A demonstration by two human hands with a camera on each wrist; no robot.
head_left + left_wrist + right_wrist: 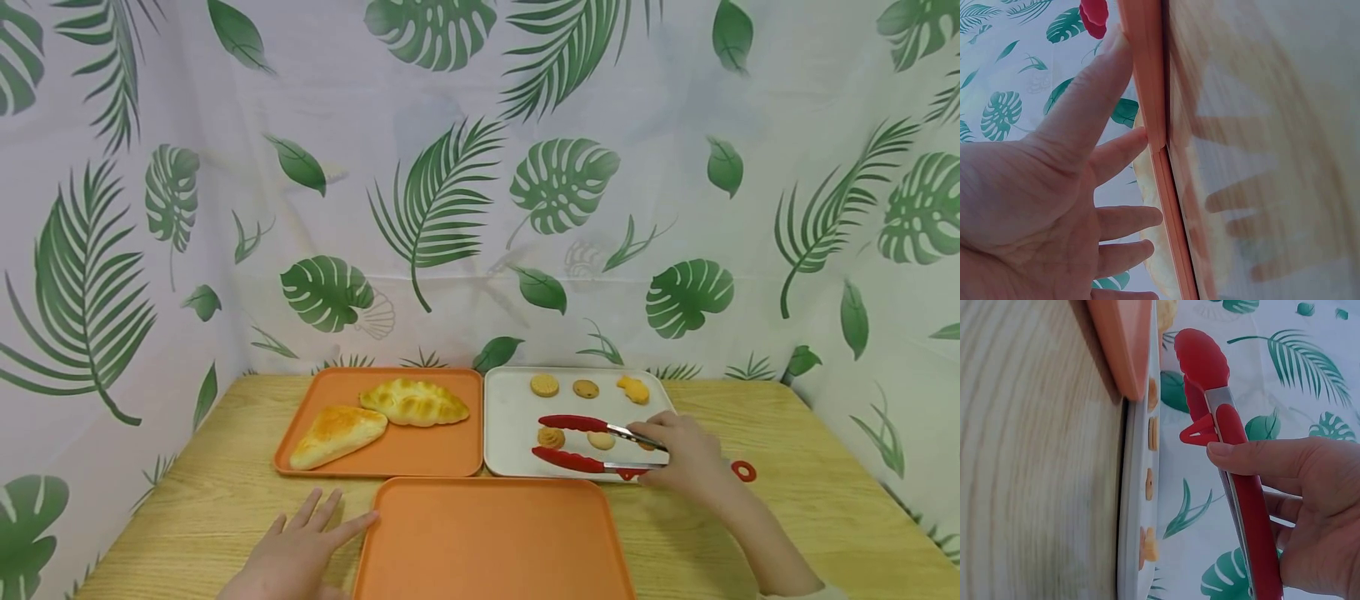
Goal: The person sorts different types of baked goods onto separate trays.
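Observation:
My right hand grips red-and-metal tongs by the handles. The tongs' red scalloped tips are spread, one on each side of a swirl cookie in the head view; the right wrist view has them raised above the white tray. Also on that tray are a round cookie, a chip cookie, a fish-shaped cracker and an oval cookie; another piece is partly hidden by the tongs. With fingers spread, my left hand has its thumb at the left edge of the front orange tray.
At the back left, another orange tray bears a triangular bread and a braided bread. All three trays lie on a wooden table. A white leaf-patterned cloth hangs behind and at both sides.

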